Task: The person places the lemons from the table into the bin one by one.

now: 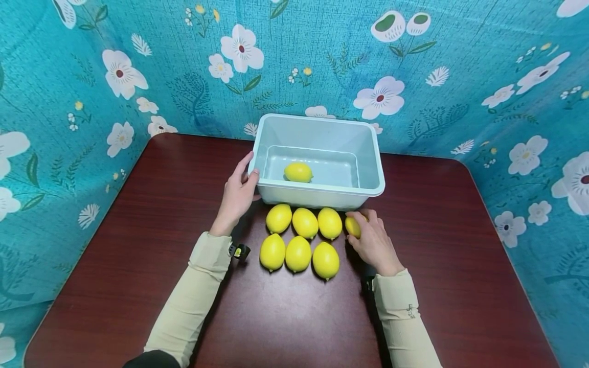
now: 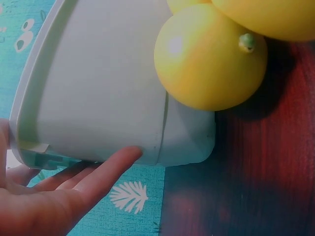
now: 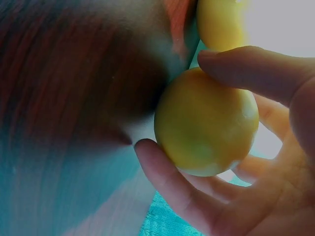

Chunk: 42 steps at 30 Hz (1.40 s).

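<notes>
A pale blue-grey plastic bin (image 1: 317,190) stands on the table. At its left front corner, my left hand (image 1: 239,194) holds the bin, thumb at the rim and fingers along the outer side; one finger lies against the wall in the left wrist view. My right hand (image 1: 374,241) grips a yellow lemon (image 3: 206,123) between thumb and fingers, just in front of the bin's right front corner. One lemon (image 1: 298,172) lies inside the bin. Before the bin, three lemons (image 1: 305,223) form a row, with three more lemons (image 1: 298,254) in a nearer row.
The dark red-brown wooden table (image 1: 138,230) extends on both sides of the bin. Blue flowered cloth (image 1: 299,61) hangs behind it and along both sides. A small black device (image 1: 239,251) sits at the left cuff.
</notes>
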Each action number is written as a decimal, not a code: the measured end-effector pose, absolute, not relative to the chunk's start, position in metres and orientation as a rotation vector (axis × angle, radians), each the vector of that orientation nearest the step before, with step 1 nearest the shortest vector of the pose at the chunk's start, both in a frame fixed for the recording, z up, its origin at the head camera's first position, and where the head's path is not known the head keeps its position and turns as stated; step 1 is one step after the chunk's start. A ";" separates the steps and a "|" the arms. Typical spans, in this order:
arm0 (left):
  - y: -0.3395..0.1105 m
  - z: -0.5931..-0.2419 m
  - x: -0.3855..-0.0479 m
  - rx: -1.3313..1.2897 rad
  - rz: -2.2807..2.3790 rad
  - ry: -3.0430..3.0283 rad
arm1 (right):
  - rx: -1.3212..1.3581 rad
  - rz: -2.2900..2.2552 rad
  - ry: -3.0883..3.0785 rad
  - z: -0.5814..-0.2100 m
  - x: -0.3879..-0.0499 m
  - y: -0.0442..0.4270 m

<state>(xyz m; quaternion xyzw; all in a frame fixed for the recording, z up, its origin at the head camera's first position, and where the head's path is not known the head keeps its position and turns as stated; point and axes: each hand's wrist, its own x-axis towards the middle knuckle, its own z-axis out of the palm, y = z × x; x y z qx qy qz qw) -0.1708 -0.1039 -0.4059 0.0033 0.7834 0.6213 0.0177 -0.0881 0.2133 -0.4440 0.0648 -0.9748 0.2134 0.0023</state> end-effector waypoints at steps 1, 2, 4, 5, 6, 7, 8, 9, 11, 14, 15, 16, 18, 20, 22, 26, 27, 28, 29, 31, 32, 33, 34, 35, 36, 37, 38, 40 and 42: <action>-0.104 -0.406 -0.171 0.010 1.929 2.435 | 0.199 0.666 -3.062 -0.444 -0.088 0.213; -0.104 -0.406 -0.171 0.009 1.927 2.436 | 0.194 0.664 -3.066 -0.444 -0.088 0.214; -0.104 -0.406 -0.171 0.008 1.926 2.436 | 0.180 0.658 -3.075 -0.443 -0.088 0.214; -0.104 -0.406 -0.171 0.007 1.923 2.437 | 0.173 0.656 -3.079 -0.443 -0.088 0.214; -0.104 -0.406 -0.171 0.008 1.922 2.437 | 0.166 0.656 -3.082 -0.443 -0.088 0.214; -0.104 -0.406 -0.171 0.007 1.920 2.438 | 0.157 0.658 -3.086 -0.443 -0.088 0.214; -0.104 -0.406 -0.171 0.007 1.919 2.439 | 0.149 0.662 -3.089 -0.442 -0.088 0.214; -0.104 -0.406 -0.171 0.007 1.918 2.440 | 0.140 0.664 -3.093 -0.442 -0.089 0.214; -0.104 -0.406 -0.171 0.008 1.914 2.444 | 0.128 0.671 -3.098 -0.442 -0.089 0.214; -0.104 -0.407 -0.171 0.008 1.912 2.447 | 0.120 0.678 -3.103 -0.442 -0.089 0.214; -0.103 -0.407 -0.171 0.008 1.911 2.448 | 0.119 0.679 -3.104 -0.442 -0.089 0.214; -0.103 -0.407 -0.171 0.008 1.913 2.447 | 0.121 0.680 -3.102 -0.442 -0.089 0.214; -0.103 -0.407 -0.170 0.009 1.914 2.447 | 0.124 0.683 -3.099 -0.442 -0.089 0.214; -0.103 -0.406 -0.170 0.015 1.912 2.453 | 0.126 0.685 -3.095 -0.442 -0.089 0.214; -0.103 -0.406 -0.170 0.024 1.909 2.462 | 0.128 0.687 -3.092 -0.442 -0.089 0.214; -0.103 -0.406 -0.170 0.047 1.912 2.469 | 0.129 0.689 -3.083 -0.443 -0.089 0.214; -0.103 -0.406 -0.170 0.048 1.914 2.467 | 0.130 0.689 -3.080 -0.443 -0.089 0.214; -0.103 -0.407 -0.170 0.048 1.916 2.464 | 0.131 0.689 -3.078 -0.443 -0.089 0.214; -0.103 -0.407 -0.170 0.048 1.918 2.461 | 0.132 0.690 -3.076 -0.443 -0.089 0.214; -0.103 -0.407 -0.169 0.048 1.919 2.458 | 0.132 0.692 -3.074 -0.443 -0.088 0.214; -0.103 -0.407 -0.169 0.046 1.918 2.457 | 0.132 0.693 -3.074 -0.442 -0.088 0.214; -0.103 -0.407 -0.169 0.046 1.918 2.456 | 0.133 0.694 -3.074 -0.442 -0.088 0.214; -0.103 -0.407 -0.170 0.047 1.920 2.454 | 0.133 0.695 -3.074 -0.442 -0.088 0.214; -0.103 -0.407 -0.170 0.049 1.920 2.454 | 0.134 0.696 -3.074 -0.442 -0.088 0.214; -0.103 -0.407 -0.170 0.050 1.921 2.454 | 0.135 0.697 -3.074 -0.442 -0.088 0.214; -0.103 -0.407 -0.170 0.051 1.922 2.453 | 0.136 0.697 -3.074 -0.442 -0.088 0.214; -0.103 -0.408 -0.170 0.051 1.924 2.452 | 0.137 0.695 -3.074 -0.442 -0.088 0.215; -0.103 -0.408 -0.171 0.051 1.924 2.452 | 0.139 0.694 -3.074 -0.442 -0.088 0.215; -0.103 -0.408 -0.171 0.047 1.921 2.454 | 0.140 0.693 -3.072 -0.442 -0.088 0.215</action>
